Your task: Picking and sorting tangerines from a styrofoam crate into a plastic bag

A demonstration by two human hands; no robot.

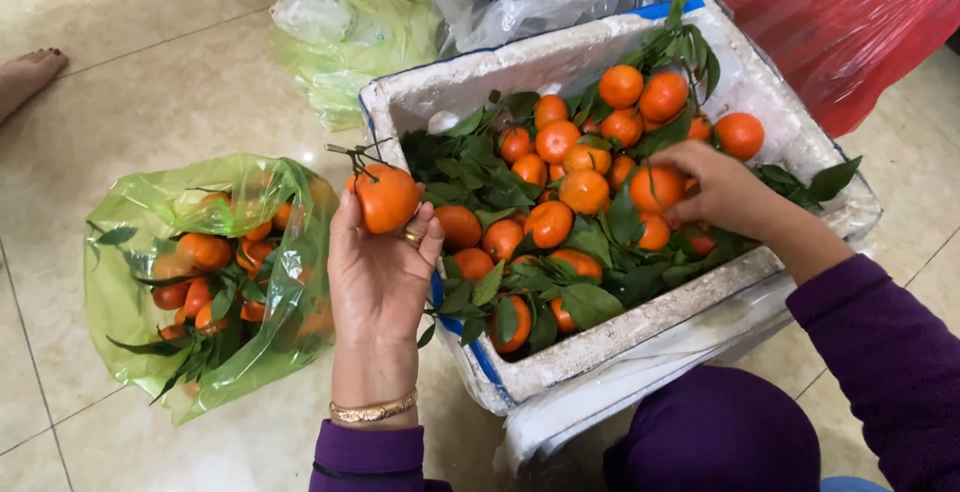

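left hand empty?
No. The left hand holds up one orange tangerine with a bare stem, between the green bag and the foam box.

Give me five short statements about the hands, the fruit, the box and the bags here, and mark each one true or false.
1. The left hand holds a round orange tangerine with a twig. True.
2. The right hand is inside the green plastic bag of tangerines. False: it reaches into the white foam box, among the leafy tangerines.
3. The green bag lies on the tiled floor, on the left-hand side of the box. True.
4. The foam box is empty. False: it holds many tangerines and leaves.
5. A red plastic bag lies beyond the box. True.
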